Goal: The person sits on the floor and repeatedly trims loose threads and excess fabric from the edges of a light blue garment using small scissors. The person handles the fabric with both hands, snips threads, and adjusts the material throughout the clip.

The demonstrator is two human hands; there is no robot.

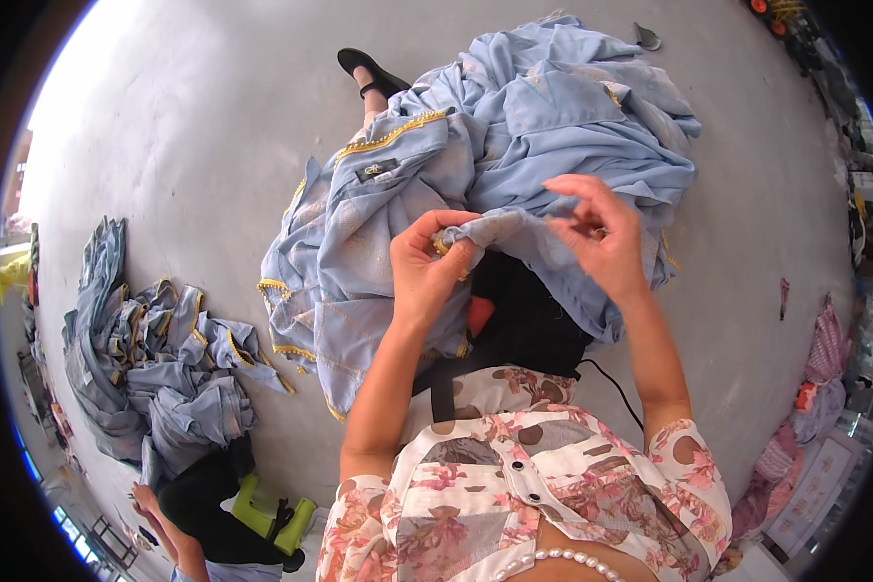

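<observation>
A large heap of light blue garments (pixel 572 145) with yellow beaded trim lies across my lap and spreads onto the floor in front. My left hand (pixel 432 260) is closed on a gathered edge of the cloth, and a bit of yellow trim shows at its fingers. From there the raised blue fabric (pixel 514 231) runs toward my right. My right hand (pixel 601 238) is beside that stretch, its index finger extended and apart from the thumb. Its fingertips are slightly blurred, and I see nothing held in them. A dark label (pixel 376 170) is sewn on the garment at left.
A second pile of blue garments (pixel 165 359) lies at left by a seated person's hand (pixel 150 504) and a green seat (pixel 276 514). My black shoe (pixel 371 70) shows beyond the heap. Pink checked cloth (pixel 824 344) sits at the right. A black cord (pixel 616 388) is near my right side.
</observation>
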